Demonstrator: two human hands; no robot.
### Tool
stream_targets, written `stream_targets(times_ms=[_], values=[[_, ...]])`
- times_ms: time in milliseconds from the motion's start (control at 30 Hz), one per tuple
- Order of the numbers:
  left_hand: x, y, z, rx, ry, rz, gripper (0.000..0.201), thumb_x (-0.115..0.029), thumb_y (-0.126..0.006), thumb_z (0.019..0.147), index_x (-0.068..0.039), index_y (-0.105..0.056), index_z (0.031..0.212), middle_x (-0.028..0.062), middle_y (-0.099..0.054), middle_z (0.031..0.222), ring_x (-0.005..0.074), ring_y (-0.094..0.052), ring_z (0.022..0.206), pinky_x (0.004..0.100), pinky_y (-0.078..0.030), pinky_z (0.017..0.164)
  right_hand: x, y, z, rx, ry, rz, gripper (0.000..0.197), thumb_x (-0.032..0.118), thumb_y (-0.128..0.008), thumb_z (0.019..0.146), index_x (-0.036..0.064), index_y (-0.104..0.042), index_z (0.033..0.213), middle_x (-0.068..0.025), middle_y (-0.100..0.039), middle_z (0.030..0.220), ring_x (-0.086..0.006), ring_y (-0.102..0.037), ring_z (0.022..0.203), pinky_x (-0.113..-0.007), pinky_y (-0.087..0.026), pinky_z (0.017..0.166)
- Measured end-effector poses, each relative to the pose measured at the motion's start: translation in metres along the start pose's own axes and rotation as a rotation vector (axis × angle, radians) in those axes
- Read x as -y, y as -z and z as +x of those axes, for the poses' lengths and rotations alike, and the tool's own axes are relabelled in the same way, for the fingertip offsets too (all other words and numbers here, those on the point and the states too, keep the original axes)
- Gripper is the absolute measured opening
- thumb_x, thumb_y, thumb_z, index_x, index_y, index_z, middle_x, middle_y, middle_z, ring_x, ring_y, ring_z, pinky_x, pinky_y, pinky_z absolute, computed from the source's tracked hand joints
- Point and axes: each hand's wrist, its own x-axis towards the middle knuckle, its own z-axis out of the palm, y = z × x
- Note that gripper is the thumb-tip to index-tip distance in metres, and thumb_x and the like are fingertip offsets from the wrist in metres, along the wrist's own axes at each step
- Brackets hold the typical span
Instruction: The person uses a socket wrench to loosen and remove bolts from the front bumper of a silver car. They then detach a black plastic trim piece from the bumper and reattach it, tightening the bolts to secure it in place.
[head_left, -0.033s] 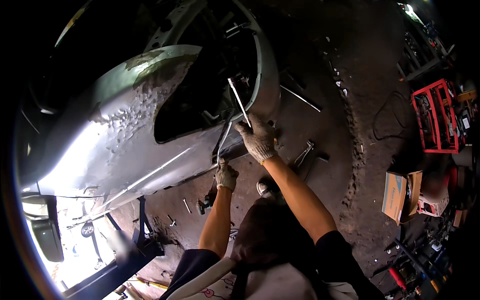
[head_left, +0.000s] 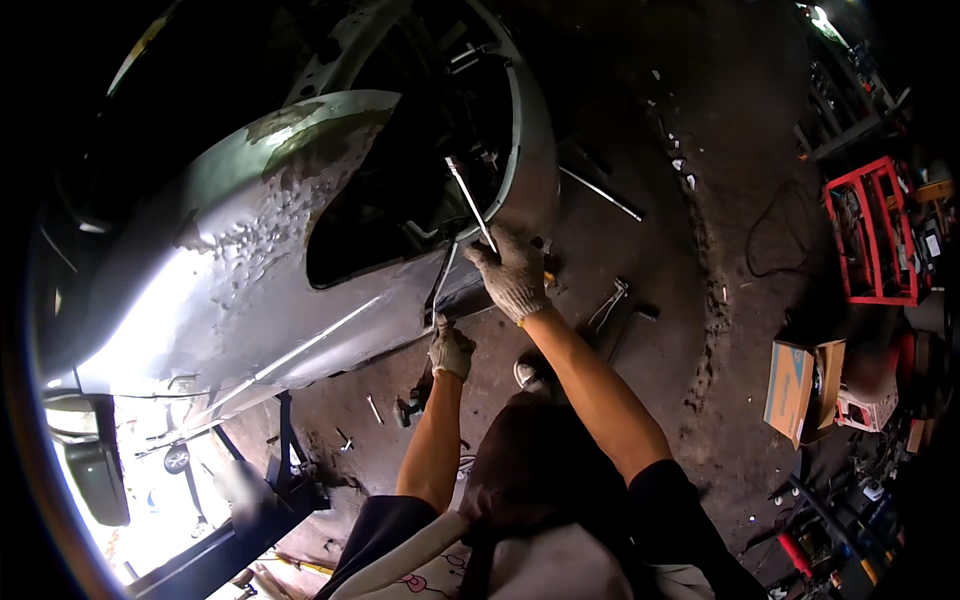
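Observation:
A grey car body panel (head_left: pixel 255 310), dented and stripped in patches, fills the left side around a dark lamp-shaped opening. My right hand (head_left: pixel 512 270), in a pale work glove, is closed on a shiny metal bar (head_left: pixel 466 195) at the opening's right edge. The bar slants up and left over the dark cavity, and its far end looks slightly thicker. Below, my gloved left hand (head_left: pixel 452 350) grips the lower end of a thin metal rod (head_left: pixel 441 285). That rod rises along the panel's edge toward the opening. Its upper end is hard to make out.
On the floor lie a long bar (head_left: pixel 602 195), pliers-like tool (head_left: pixel 608 302), a wrench (head_left: pixel 374 410) and a power tool (head_left: pixel 408 408). A red tool rack (head_left: pixel 870 298) and cardboard box (head_left: pixel 788 390) stand at right. A dark metal stand (head_left: pixel 285 435) is lower left.
The bar in my right hand has tilted slightly left, with the hand shifting a little left. My left hand has moved barely down and left, still gripping its rod.

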Motion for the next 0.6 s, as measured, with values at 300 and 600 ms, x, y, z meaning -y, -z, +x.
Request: stream_targets(times_ms=[300, 600], values=[[-0.019, 0.018, 0.004, -0.028, 0.099, 0.072, 0.054, -0.053, -0.070, 0.096, -0.005, -0.066, 0.120, -0.0035, -0.032, 0.062, 0.0108, -0.032, 0.051, 0.0296, -0.031, 0.050, -0.004, -0.003, 0.002, -0.069, 0.026, 0.051, 0.026, 0.011, -0.084, 0.080, 0.0053, -0.066, 0.097, -0.0112, -0.073, 0.084, -0.0327, -0.072, 0.079, -0.041, -0.057, 0.069], [-0.031, 0.017, 0.003, -0.010, 0.158, 0.111, 0.048, -0.049, -0.060, 0.103, -0.010, -0.066, 0.130, -0.0024, -0.035, 0.062, 0.0116, -0.035, 0.053, 0.0276, -0.033, 0.050, -0.007, 0.000, 0.007, -0.106, 0.082, 0.062, 0.030, 0.014, -0.089, 0.074, 0.0067, -0.067, 0.094, -0.0106, -0.067, 0.079, -0.0323, -0.066, 0.072, -0.042, -0.052, 0.065]])
